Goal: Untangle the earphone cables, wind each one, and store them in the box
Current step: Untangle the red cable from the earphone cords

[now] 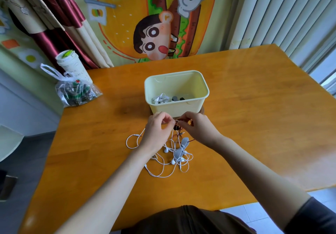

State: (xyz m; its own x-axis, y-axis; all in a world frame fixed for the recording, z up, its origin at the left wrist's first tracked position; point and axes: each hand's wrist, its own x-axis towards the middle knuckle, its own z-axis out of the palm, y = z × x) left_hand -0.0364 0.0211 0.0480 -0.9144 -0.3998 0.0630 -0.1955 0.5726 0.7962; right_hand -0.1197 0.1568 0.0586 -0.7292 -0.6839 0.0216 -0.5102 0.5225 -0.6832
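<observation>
Pinching with both: right hand [197, 126] has fingertips closed on the dark cable [176, 124], and left hand [156, 127] looks closed on a strand of the white tangle [169, 161]. All of it is just in front of the box [177, 110]. It's thin, floppy, featherlight stuff, so I'd grab by a plug or bud, no yanking. The table [254, 124] looks like slick wood. A bag [76, 93] and cup [71, 64] sit far left by the curtain [60, 6].

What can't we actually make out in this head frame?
Head view:
- Inside box: near wall hides most.
- Knot in dark cable: too small, right hand fingers cover it.
- What left hand pinches, white cables or dark: fingers hide it.
- Inside plastic bag: crinkled film blurs contents.
</observation>
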